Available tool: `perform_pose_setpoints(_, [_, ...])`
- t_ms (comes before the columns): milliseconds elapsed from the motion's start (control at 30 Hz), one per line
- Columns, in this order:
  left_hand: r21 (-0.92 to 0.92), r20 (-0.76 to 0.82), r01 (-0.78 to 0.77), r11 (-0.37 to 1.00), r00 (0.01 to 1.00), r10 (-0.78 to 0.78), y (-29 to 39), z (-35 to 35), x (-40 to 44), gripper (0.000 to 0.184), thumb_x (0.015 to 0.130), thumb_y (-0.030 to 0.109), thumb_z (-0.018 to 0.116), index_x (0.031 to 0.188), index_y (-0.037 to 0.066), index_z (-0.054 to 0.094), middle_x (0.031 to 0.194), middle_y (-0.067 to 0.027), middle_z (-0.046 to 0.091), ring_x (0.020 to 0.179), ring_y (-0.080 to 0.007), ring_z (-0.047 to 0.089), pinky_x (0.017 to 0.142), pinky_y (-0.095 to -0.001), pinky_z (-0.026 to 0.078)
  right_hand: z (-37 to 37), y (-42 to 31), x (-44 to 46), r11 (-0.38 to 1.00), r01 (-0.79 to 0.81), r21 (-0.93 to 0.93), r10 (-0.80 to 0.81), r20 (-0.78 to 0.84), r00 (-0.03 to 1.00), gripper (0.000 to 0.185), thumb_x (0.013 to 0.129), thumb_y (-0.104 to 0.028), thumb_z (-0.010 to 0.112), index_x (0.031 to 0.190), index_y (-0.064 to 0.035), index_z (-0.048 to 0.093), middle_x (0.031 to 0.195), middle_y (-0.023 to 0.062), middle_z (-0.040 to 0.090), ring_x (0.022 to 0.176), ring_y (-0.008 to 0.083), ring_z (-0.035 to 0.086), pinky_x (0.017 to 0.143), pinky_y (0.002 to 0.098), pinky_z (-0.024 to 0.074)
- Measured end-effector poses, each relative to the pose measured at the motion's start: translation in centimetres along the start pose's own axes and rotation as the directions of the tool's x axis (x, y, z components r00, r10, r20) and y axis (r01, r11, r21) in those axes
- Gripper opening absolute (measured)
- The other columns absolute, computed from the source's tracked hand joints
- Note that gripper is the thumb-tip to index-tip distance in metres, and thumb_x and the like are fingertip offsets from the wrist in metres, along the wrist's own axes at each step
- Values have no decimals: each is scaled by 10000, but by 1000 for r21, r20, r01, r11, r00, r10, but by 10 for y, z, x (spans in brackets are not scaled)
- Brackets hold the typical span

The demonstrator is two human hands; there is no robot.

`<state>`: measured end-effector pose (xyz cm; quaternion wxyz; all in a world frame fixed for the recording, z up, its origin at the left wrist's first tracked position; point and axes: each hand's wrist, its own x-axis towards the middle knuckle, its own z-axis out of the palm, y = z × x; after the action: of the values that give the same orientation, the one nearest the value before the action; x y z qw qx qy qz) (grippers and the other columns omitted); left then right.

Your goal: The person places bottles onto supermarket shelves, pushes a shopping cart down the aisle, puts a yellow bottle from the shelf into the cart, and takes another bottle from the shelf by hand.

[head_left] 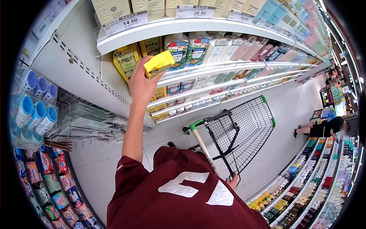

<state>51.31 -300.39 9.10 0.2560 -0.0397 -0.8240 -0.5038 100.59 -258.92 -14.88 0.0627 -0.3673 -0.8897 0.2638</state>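
Observation:
My left hand (143,82) is raised in front of the shelf, its fingers closed round a yellow-capped bottle (159,64) that is tilted on its side. Just behind it, yellow bottles (126,63) stand at the left end of the shelf, beside green and blue packs (196,49). Lower down on the right, my right hand (232,181) rests at the handle end of a wire shopping cart (248,129); its fingers are partly seen, wrapped at the frame. The cart's basket shows only bare wire mesh.
Shelves of bottles with price tags (196,12) curve away to the right. Blue-capped containers (24,108) and hanging packets are at left. Another shelf (305,187) lines the lower right. A person in black (326,128) stands farther down the aisle.

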Motion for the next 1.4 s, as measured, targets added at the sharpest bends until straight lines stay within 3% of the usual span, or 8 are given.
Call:
perform_pose_setpoints(167, [-145,-106,-120,982,989,105,27,-33,-19,581,677,152,884,1200,77,644,1188,-80,662,1028,-256,647,856,-365,506,-17,-9,12,983,-2,-181,24,116,993,530,792,-115,634,1303,-32,519,1213,199,584,1122,388,581,947,453,481])
perform_pose_setpoints(367, [170,-105,-613,771,767,633,57,-79,-38,693,599,155,933,1197,-23,634,1101,-121,700,1059,-242,651,848,-367,541,-36,-45,57,928,25,-372,14,102,995,360,829,-191,639,1161,-54,648,1091,176,682,1006,367,657,855,461,525])
perform_pose_setpoints(433, [-498,-145,-368,785,928,344,48,-69,-58,681,624,143,927,1200,-53,621,1100,-172,684,1038,-240,653,883,-352,538,-42,-95,69,953,-13,-304,33,59,998,338,833,-170,640,1148,-51,653,1072,176,691,974,368,664,843,449,530])
perform_pose_setpoints(567, [-833,155,67,550,981,114,49,-54,-89,652,731,55,853,1286,-87,544,1154,-148,653,1036,-191,640,912,-322,525,-40,-177,86,977,108,183,-129,107,986,295,894,-116,620,1178,-39,647,986,140,706,957,269,692,812,363,539])
perform_pose_setpoints(700, [-860,327,308,406,945,-24,59,-27,-121,648,789,-17,773,1360,-110,480,1189,-153,650,1054,-183,645,915,-311,527,-35,-271,79,733,56,678,-407,371,835,397,951,-166,602,1315,-11,567,1230,141,647,1158,228,618,955,350,486])
perform_pose_setpoints(833, [-812,413,422,402,903,-114,68,-11,-142,620,816,-25,745,1366,-112,474,1198,-159,651,1051,-182,652,910,-306,531,-38,-362,39,302,-395,868,-708,481,517,919,878,-520,676,1538,-23,273,1531,174,378,1413,283,384,1144,403,319])
perform_pose_setpoints(900, [-765,482,522,376,852,-202,71,-7,-146,595,837,-16,730,1367,-106,476,1198,-155,651,1046,-170,651,901,-301,533,-27,-357,34,456,-435,776,-621,628,469,1215,757,-706,694,1583,-34,108,1577,162,286,1434,277,348,1159,403,304])
perform_pose_setpoints(1400, [-637,644,646,421,746,-171,44,13,-167,551,955,82,632,1445,-30,407,1287,-120,592,1134,-149,579,965,-294,470,13,-323,26,219,-643,734,-520,645,560,921,900,-549,635,1528,-14,225,1418,176,481,1247,264,550,1023,389,482])
